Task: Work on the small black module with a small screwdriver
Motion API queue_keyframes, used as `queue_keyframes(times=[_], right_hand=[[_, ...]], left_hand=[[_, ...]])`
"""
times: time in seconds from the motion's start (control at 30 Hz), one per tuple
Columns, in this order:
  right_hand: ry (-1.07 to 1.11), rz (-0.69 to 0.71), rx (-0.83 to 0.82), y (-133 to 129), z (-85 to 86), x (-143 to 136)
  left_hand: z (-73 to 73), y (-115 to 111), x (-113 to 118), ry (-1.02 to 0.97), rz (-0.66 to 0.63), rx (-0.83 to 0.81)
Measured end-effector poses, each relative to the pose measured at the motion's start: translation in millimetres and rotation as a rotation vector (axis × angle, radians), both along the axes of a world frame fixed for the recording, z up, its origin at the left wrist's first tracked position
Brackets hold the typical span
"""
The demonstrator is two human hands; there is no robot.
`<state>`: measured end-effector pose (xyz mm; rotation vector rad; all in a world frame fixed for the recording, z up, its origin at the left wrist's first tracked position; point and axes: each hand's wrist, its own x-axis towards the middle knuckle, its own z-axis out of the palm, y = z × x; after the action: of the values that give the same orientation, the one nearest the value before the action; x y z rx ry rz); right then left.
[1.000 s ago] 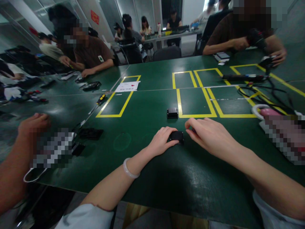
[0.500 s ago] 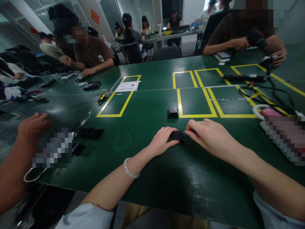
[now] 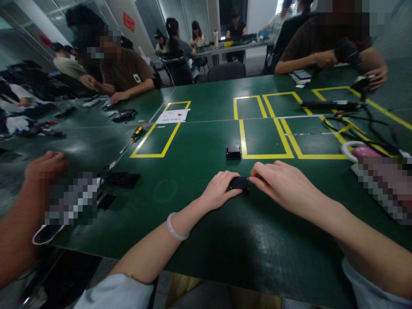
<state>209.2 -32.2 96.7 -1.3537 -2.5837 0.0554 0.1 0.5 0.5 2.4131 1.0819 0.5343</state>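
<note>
My left hand (image 3: 222,189) grips a small black rectangular block (image 3: 240,183) from its left side, thumb along the near edge and fingers over the far edge. The block is low at the green table (image 3: 199,231). At the block's right end, my right hand (image 3: 277,182) has thumb and fingertips pinched together. Whatever sits between those fingertips is too small to make out. Just beyond the hands stands a second, similar black block (image 3: 233,152), untouched.
Yellow tape (image 3: 267,156) marks rectangles on the table. A yellow-black screwdriver (image 3: 137,134) and a paper sheet (image 3: 173,116) lie left of centre. Black cables (image 3: 346,128) are at right. A co-worker's arm (image 3: 22,219) reaches in from the left; other people sit across the table.
</note>
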Motion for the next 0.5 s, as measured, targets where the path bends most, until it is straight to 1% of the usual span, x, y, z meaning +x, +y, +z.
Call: queue_keyframes(times=[0.17,0.5], right_hand=[[0.024,-0.038,-0.015,0.8,-2.5,1.6],[0.028,-0.013,-0.049,-0.1,0.5,0.2]], left_hand=[[-1.3,0.2,-0.6,0.004,0.006,0.003],[0.2,0.5,-0.4,-0.003,0.003,0.001]])
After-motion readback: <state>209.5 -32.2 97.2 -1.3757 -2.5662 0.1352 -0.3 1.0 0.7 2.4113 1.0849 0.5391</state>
